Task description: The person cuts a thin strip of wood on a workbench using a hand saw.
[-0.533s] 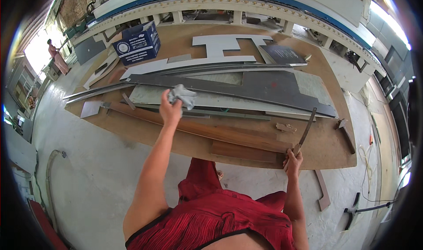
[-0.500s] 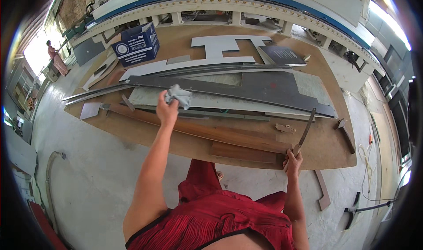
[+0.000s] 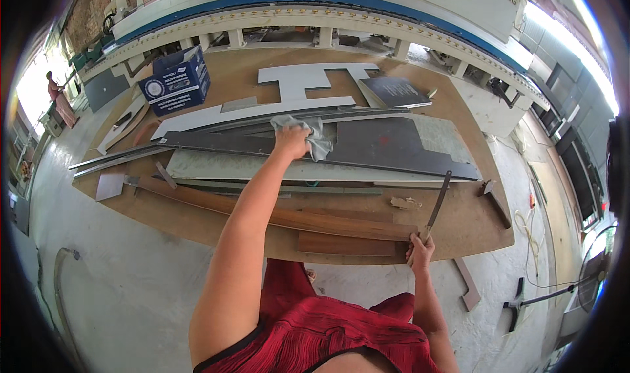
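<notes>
My left hand (image 3: 292, 142) is closed on a crumpled grey-blue cloth (image 3: 318, 140), over the long dark grey panel (image 3: 374, 143). The cloth lies against the panel, and part of it hangs past my fingers. My right hand (image 3: 420, 248) grips the light wooden handle of a long flat file (image 3: 441, 199), its dark blade pointing up and away from me. That hand is at the right end of a long brown wood strip (image 3: 315, 223), near the table's front edge. A shorter brown board (image 3: 344, 243) lies beside the strip.
The brown tabletop (image 3: 459, 238) also carries a hammer (image 3: 495, 203), white cut-out panels (image 3: 295, 84) and a blue cardboard box (image 3: 174, 84). Behind it runs a large white and blue machine (image 3: 315, 21). Another person (image 3: 60, 100) stands far left. A black stand (image 3: 518, 304) is on the floor.
My left hand has moved right along the dark panel with the cloth. My right hand still holds the file at the strip's end. The whole view has shifted slightly.
</notes>
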### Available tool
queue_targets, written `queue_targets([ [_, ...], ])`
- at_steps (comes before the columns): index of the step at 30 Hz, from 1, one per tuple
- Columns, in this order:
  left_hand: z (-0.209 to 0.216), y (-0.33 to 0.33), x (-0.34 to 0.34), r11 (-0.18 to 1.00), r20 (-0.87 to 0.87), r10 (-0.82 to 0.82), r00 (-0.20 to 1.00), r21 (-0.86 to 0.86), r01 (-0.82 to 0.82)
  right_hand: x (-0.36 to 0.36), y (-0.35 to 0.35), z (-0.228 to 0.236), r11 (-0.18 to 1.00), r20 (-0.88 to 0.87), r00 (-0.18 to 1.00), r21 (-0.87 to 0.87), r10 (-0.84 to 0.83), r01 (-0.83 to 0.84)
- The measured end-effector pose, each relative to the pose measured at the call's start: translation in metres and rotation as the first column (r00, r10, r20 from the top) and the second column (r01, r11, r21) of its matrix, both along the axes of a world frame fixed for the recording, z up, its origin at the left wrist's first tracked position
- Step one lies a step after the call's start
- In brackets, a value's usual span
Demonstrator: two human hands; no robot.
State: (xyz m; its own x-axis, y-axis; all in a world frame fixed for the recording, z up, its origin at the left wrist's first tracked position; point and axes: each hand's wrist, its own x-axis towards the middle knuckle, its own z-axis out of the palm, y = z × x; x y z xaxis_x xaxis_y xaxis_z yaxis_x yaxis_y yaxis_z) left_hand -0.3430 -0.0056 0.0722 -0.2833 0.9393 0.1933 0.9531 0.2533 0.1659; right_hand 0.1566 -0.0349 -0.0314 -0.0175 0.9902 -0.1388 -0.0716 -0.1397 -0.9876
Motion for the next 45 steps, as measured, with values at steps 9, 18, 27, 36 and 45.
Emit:
queue_targets([
  [9,-0.016,-0.078,0.134,0.947,0.114,-0.260,0.959,0.227,0.230,0.007,-0.002,-0.001,1.000,0.006,1.000,0.021,-0.021,0.021],
  [18,-0.066,-0.164,0.169,0.981,0.208,-0.183,0.961,-0.025,0.192,0.005,0.001,-0.003,0.998,0.033,0.998,0.054,-0.044,0.042],
  [27,-0.078,-0.169,0.179,0.982,0.101,-0.188,0.977,0.037,0.185,0.009,0.000,-0.005,0.999,-0.005,0.999,0.041,-0.035,0.035],
  [36,-0.077,-0.180,0.175,0.910,-0.086,-0.410,0.908,-0.104,0.402,0.011,-0.008,0.001,0.999,0.017,0.999,0.028,-0.043,0.042],
  [45,-0.084,-0.167,0.161,0.908,-0.097,-0.400,0.912,0.093,0.408,0.005,0.004,0.003,1.000,0.027,1.000,0.022,-0.009,0.008],
])
